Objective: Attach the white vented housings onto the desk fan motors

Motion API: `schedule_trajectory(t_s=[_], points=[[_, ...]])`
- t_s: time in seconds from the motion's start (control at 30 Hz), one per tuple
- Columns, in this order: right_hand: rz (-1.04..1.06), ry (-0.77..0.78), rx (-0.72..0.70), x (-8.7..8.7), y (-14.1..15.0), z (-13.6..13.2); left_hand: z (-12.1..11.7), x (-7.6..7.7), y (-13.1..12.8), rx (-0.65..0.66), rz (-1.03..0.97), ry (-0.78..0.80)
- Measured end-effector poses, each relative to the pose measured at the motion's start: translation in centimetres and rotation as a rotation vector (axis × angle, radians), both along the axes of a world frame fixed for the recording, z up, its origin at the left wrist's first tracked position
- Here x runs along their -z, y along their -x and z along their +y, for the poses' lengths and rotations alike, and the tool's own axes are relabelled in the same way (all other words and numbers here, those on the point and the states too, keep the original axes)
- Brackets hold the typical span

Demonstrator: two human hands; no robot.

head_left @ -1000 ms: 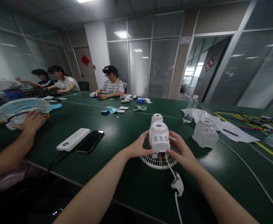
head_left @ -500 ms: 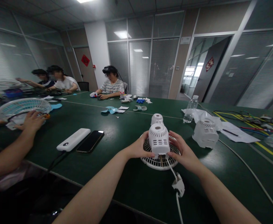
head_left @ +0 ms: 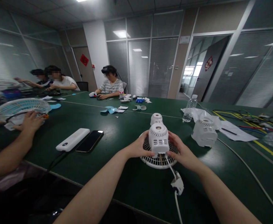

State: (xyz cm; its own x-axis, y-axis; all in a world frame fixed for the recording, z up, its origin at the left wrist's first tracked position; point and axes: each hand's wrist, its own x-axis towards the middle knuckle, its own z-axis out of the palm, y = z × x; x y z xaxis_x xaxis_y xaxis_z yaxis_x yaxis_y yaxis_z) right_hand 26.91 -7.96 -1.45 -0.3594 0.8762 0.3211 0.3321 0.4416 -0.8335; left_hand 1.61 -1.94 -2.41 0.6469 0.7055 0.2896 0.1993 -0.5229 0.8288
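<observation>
Your left hand (head_left: 137,147) and right hand (head_left: 184,152) hold the white housing (head_left: 159,138) over a round grille (head_left: 148,161); a phone (head_left: 90,141) lies at its nine o'clock, another housing (head_left: 204,133) at three.

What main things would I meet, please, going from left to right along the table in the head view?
Large round guard → white power bank → black phone → wearer's left hand → vented white housing → wearer's right hand → another white housing → sheet of paper.
</observation>
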Motion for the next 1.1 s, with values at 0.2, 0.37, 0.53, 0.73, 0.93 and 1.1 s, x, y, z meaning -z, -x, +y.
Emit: schedule_trajectory(t_s=[0.2,0.37,0.53,0.73,0.93,1.1], points=[[-0.101,-0.025,0.037,-0.2,0.0,-0.2,-0.1,0.0,-0.1,0.001,-0.009,0.026],[-0.139,-0.070,0.093,0.0,1.0,-0.5,0.0,0.2,-0.1,-0.007,-0.010,0.002],[-0.085,-0.020,0.055,0.2,0.6,-0.5,0.0,0.2,-0.1,-0.018,0.009,0.017],[-0.010,-0.005,0.032,0.4,-0.1,0.2,0.0,0.3,0.0,-0.027,0.031,0.005],[-0.068,-0.004,0.102,0.6,0.4,0.4,-0.1,0.0,0.1,-0.018,0.026,-0.001],[-0.097,-0.039,0.115,0.6,0.5,0.3,-0.1,-0.4,0.0,-0.039,0.030,-0.038]])
